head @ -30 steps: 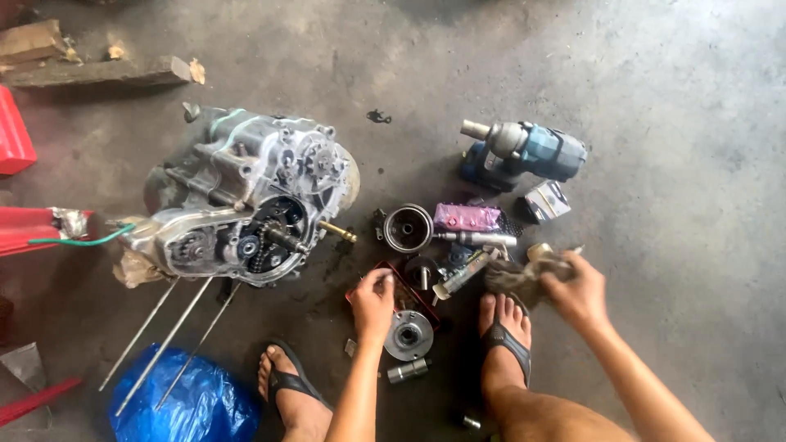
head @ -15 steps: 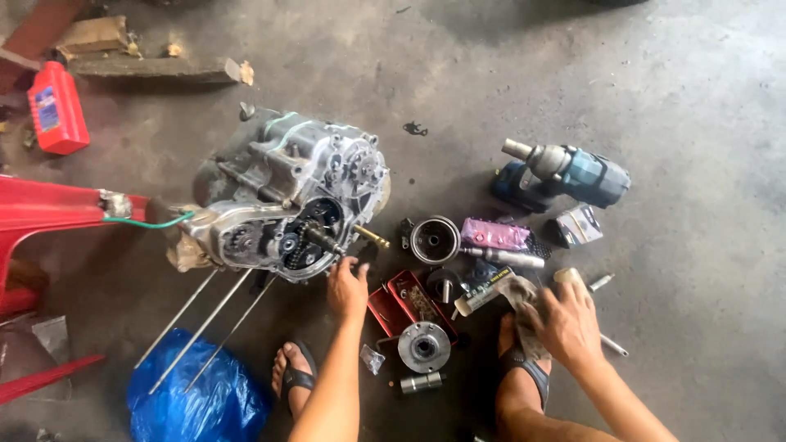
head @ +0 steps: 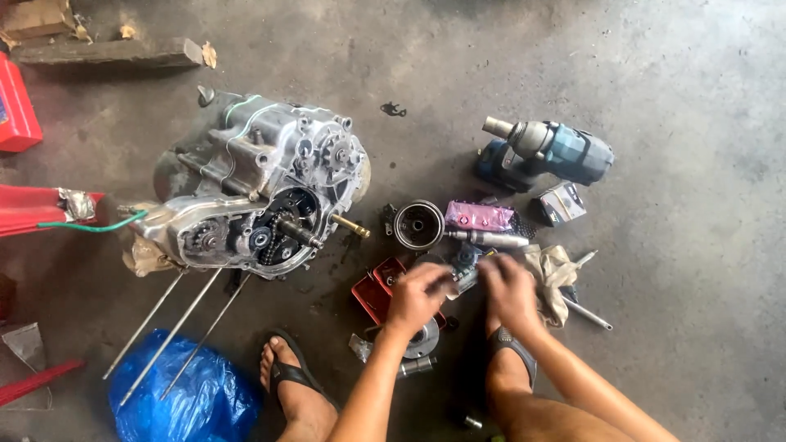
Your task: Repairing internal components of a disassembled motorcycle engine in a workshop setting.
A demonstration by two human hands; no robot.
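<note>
Clearly mid-teardown: engine case [head: 254,192] lies left of centre, side cover off, gears and chain exposed, shaft stub pointing lower right. Impact wrench [head: 548,151] at upper right, nose aimed left. At lower centre, left hand [head: 419,296] and right hand [head: 509,288] meet, gripping a small metal part [head: 463,274], blurred, long axis roughly horizontal.
</note>
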